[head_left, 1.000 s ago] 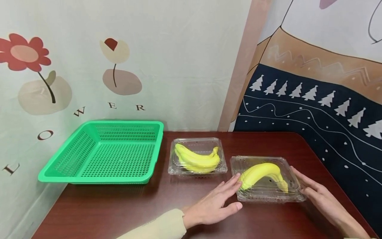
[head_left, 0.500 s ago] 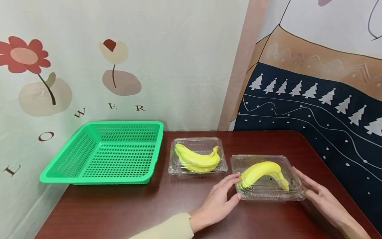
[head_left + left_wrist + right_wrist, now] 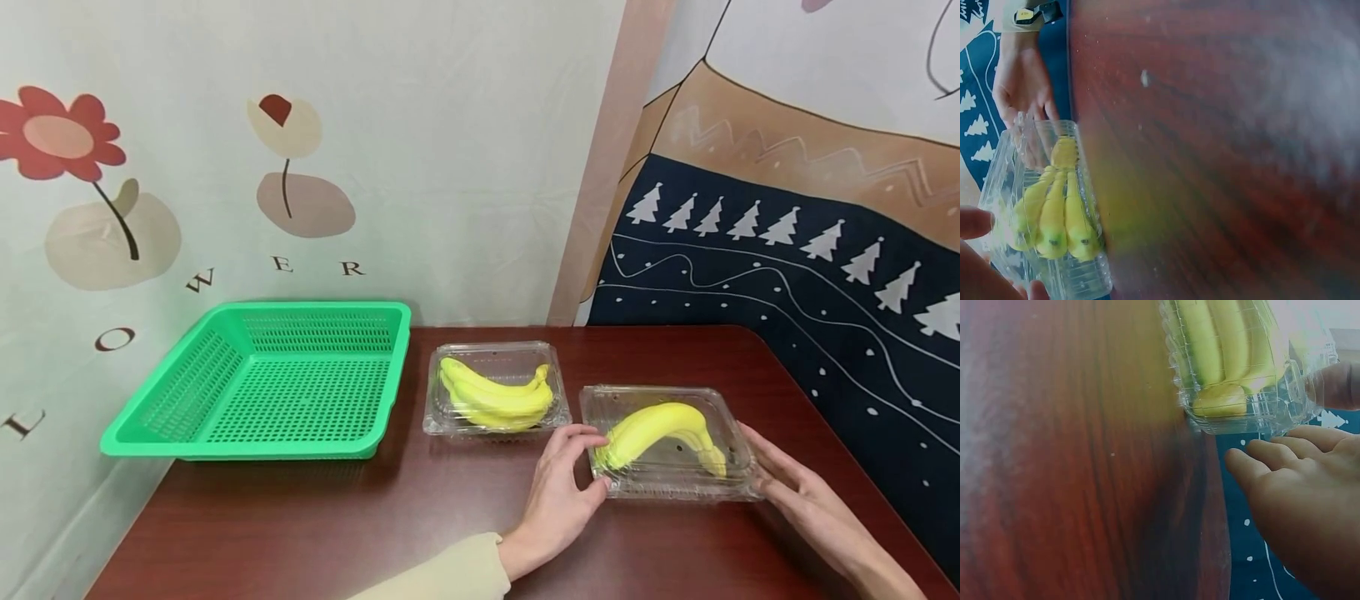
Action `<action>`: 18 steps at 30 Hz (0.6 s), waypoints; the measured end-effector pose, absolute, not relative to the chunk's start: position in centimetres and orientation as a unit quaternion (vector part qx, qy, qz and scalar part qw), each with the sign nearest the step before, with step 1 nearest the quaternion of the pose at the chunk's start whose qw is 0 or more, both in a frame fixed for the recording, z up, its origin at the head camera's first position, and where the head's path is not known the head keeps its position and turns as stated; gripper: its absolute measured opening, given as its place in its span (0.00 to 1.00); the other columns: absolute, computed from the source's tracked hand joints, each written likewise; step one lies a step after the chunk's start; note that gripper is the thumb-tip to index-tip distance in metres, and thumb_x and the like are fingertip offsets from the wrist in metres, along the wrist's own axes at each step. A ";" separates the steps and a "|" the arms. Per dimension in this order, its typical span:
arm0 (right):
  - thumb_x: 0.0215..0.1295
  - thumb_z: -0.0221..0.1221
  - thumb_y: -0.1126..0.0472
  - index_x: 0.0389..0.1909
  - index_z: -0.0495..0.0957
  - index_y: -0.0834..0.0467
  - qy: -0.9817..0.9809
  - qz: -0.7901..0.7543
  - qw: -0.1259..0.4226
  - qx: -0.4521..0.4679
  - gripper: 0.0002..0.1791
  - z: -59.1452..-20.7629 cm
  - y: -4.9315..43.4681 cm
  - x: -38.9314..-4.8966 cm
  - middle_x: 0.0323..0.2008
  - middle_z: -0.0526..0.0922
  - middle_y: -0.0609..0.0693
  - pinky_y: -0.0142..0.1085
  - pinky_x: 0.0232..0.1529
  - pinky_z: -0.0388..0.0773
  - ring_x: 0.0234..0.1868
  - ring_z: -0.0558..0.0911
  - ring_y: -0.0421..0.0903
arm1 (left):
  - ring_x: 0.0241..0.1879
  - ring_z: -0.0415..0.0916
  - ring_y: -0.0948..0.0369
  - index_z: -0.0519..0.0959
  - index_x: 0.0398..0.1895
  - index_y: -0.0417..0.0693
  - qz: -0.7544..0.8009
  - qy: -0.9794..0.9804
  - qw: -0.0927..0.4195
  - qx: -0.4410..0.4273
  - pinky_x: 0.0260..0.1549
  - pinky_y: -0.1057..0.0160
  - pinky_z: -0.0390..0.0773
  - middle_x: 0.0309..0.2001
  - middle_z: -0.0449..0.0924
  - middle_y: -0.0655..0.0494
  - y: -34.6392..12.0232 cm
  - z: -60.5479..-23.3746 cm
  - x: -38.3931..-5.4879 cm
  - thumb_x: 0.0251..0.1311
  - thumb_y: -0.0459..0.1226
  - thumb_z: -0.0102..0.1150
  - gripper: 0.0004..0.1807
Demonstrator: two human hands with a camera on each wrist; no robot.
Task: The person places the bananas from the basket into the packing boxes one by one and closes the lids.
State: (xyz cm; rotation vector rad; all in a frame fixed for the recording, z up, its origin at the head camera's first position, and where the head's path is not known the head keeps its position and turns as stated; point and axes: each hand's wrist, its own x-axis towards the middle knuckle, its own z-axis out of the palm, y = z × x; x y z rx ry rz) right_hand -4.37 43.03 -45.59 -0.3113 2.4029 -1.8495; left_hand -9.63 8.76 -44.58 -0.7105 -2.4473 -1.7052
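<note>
Right of centre in the head view, a clear plastic clamshell container (image 3: 720, 417) with yellow bananas (image 3: 660, 425) inside stands on the table. My left hand (image 3: 558, 492) is at its left end, with fingers bent over the near-left corner and the thumb (image 3: 596, 490) at the front edge, gripping it. At the opposite end my right hand (image 3: 813, 508) touches the side with fairly straight fingers. In the right wrist view the right hand's fingers (image 3: 1279, 453) lie extended along the box end, thumb (image 3: 1338, 386) on the other side. The left wrist view shows the bunch (image 3: 1057, 212) through the plastic.
A second clear clamshell (image 3: 433, 408) of bananas (image 3: 498, 400) sits to the left, near the back of the table. Farther left is a green plastic basket (image 3: 386, 400) with perforated walls. The dark red-brown table (image 3: 390, 525) meets a printed curtain (image 3: 465, 167) behind.
My left hand has shifted slightly right and forward, its fingers bending from nearly straight to curled at the container's left corner. The right hand and both containers stay nearly in place.
</note>
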 end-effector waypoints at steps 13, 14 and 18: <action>0.84 0.48 0.53 0.81 0.51 0.66 0.862 -0.498 0.091 0.033 0.35 -45.2 43.7 -4.0 0.63 0.64 0.21 0.22 0.48 0.75 0.57 0.65 0.14 | 0.31 0.75 0.71 0.62 0.75 0.37 -0.572 -0.798 -0.081 -0.171 0.34 0.70 0.76 0.33 0.77 0.67 8.1 -44.8 -9.6 0.54 0.36 0.70 0.45; 0.84 0.47 0.52 0.80 0.52 0.67 0.867 -0.488 0.096 0.039 0.35 -45.1 43.7 -4.0 0.65 0.65 0.25 0.23 0.48 0.75 0.57 0.65 0.14 | 0.27 0.75 0.72 0.59 0.77 0.37 -0.571 -0.797 -0.099 -0.171 0.31 0.70 0.75 0.29 0.77 0.68 8.0 -44.8 -9.6 0.55 0.37 0.70 0.47; 0.84 0.46 0.53 0.77 0.52 0.76 0.860 -0.497 0.109 0.041 0.35 -44.8 43.8 -4.1 0.66 0.71 0.38 0.25 0.48 0.79 0.55 0.72 0.18 | 0.21 0.79 0.70 0.53 0.80 0.35 -0.589 -0.774 -0.160 -0.168 0.25 0.69 0.78 0.23 0.82 0.67 7.9 -44.8 -9.5 0.61 0.38 0.66 0.48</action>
